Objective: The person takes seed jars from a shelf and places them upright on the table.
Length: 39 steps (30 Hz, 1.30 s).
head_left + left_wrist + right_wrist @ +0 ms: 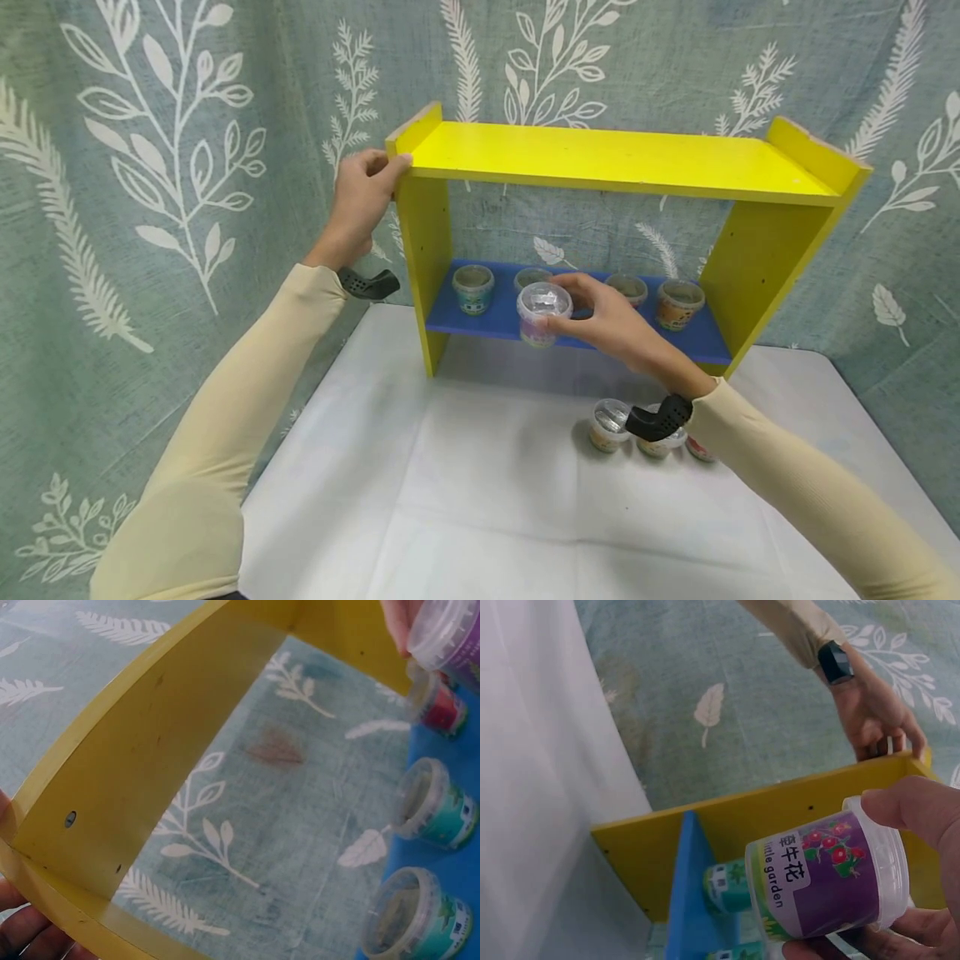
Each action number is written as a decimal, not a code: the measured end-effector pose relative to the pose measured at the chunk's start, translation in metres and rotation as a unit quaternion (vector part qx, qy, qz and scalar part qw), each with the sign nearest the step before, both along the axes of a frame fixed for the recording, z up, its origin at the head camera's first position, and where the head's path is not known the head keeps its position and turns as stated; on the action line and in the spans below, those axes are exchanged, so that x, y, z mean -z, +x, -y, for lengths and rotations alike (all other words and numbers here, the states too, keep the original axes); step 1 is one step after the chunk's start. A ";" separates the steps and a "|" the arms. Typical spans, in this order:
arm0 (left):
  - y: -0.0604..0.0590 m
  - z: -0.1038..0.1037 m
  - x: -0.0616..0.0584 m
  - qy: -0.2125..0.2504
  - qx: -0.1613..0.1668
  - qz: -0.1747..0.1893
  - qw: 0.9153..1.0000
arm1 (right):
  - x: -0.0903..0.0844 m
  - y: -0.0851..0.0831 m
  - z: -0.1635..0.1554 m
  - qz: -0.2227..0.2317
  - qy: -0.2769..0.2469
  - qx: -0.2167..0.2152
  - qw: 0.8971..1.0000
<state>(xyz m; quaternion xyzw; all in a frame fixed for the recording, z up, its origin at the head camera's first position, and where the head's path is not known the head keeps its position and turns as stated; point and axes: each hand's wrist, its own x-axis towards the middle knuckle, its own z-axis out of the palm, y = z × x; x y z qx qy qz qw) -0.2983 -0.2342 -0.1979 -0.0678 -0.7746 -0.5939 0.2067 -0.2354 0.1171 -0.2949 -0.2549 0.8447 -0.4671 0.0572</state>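
left hand (360,200) gripping yellow shelf (622,158) corner at upper left, right hand (611,321) at centre frame pinching purple-labelled cup (543,314) above blue board (705,337)

Left hand (362,196) raised, fingers curled; right hand (607,321) extended forward, pinching.

A small clear plastic cup with a purple label (829,874), pinched in the right hand (922,847), carries the only readable print: white Chinese characters "牵牛花" above a picture of red flowers, and beside them the English words "little garden", the first word partly cut off at the label's edge. Labels on the other cups on the blue shelf board (487,321) are too blurred to read.
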 end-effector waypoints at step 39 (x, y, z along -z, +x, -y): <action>0.000 0.000 0.002 0.000 0.004 -0.007 1.000 | 0.074 0.005 -0.034 0.018 0.041 0.003 0.999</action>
